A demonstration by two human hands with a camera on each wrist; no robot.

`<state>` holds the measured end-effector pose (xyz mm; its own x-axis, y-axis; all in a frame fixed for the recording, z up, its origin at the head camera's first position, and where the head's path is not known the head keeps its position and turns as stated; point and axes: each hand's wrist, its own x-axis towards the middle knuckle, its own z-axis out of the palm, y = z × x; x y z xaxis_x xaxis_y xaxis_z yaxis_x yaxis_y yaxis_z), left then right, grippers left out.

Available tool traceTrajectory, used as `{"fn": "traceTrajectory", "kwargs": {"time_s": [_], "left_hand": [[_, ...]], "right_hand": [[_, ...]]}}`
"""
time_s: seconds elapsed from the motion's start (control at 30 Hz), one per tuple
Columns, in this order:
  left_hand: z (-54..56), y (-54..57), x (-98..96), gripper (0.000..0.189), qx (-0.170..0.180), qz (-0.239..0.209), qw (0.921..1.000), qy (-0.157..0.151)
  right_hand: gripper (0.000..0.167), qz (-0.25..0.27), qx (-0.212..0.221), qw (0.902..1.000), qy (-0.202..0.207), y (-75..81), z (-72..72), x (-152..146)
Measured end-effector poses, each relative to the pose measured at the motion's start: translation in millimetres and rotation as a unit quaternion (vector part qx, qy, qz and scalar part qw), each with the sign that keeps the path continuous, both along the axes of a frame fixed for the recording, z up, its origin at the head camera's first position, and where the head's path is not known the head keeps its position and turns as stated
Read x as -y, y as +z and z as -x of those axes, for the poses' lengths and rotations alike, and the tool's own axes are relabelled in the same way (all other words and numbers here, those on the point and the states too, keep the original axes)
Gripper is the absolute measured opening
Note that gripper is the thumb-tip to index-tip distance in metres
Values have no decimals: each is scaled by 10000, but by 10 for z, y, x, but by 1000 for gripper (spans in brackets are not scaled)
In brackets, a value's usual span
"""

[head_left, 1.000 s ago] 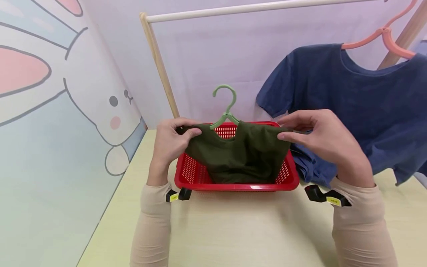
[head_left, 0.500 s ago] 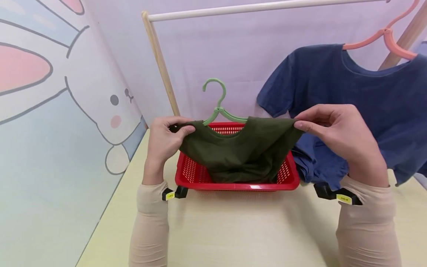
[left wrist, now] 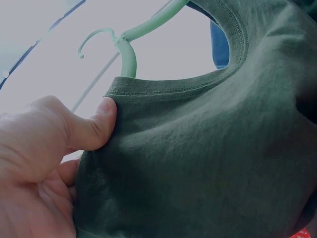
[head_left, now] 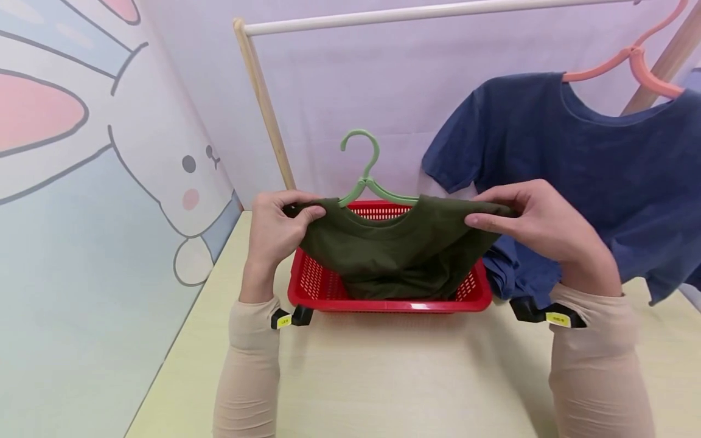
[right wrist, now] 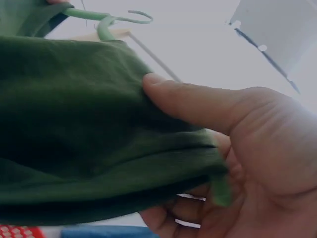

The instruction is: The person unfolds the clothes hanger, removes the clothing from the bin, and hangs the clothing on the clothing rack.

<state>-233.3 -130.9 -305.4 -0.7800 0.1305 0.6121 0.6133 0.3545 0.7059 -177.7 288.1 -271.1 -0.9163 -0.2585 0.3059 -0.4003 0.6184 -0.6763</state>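
A dark green T-shirt (head_left: 383,255) hangs over a red basket (head_left: 389,306), its lower part bunched inside. Out of its neckline rises the hook of a light green hanger (head_left: 367,164); the hanger's arms run into the shoulders. My left hand (head_left: 276,228) pinches the left shoulder between thumb and fingers, and the left wrist view shows the thumb on the cloth beside the collar. At the other shoulder my right hand (head_left: 542,228) grips the fabric, thumb in front and fingers behind. In the right wrist view a green hanger tip (right wrist: 220,192) pokes out of the sleeve near my palm.
A blue T-shirt (head_left: 531,140) hangs at the right on a coral hanger (head_left: 605,66). Folded blue cloth (head_left: 517,277) lies right of the basket. A rack with a white rail (head_left: 411,16) and wooden post (head_left: 265,109) stands behind; a rabbit-patterned wall is at left.
The right hand went outward, pulling the shoulder out, then came partly back inward with its fingers further over the cloth. The neckline is wider, and the hanger hook shifted left, then slightly right.
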Motion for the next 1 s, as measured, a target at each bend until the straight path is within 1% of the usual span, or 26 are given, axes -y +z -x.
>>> {"fn": "traceTrajectory", "kwargs": {"time_s": [0.07,0.13,0.23,0.33,0.4,0.53,0.6,0.67,0.77,0.83,1.0], "left_hand": [[1,-2,-4,8,-4,-10,10000,-8],[6,-6,-6,8,-4,-10,10000,-13],[4,-3,-11,8,17,15,10000,-41],[5,-7,-6,9,76,63,9999,-78],[5,-5,6,12,131,81,9998,-151],[13,7,83,25,269,38,9992,-301],[26,11,155,31,332,-29,9990,-301],[40,7,244,34,374,-115,9990,-205],[62,-8,346,33,406,-413,9983,-97],[71,-19,375,31,457,-692,9965,-97],[93,-57,359,24,762,-1182,9897,-260]], "right_hand": [[14,86,15,9998,161,-23,35,31],[11,138,-3,9995,288,-39,59,53],[11,205,-20,9986,496,-55,75,72],[13,246,-67,9978,607,-53,74,78],[12,292,-122,9978,576,-41,62,76],[10,395,-275,9980,407,-21,33,34],[9,469,-301,9980,302,-18,21,-11],[9,586,-269,9977,195,-15,15,-63],[12,748,-183,9970,14,-8,8,-138],[13,801,-154,9966,-65,0,0,-172],[14,821,-218,9963,-112,12,-16,-205]]}}
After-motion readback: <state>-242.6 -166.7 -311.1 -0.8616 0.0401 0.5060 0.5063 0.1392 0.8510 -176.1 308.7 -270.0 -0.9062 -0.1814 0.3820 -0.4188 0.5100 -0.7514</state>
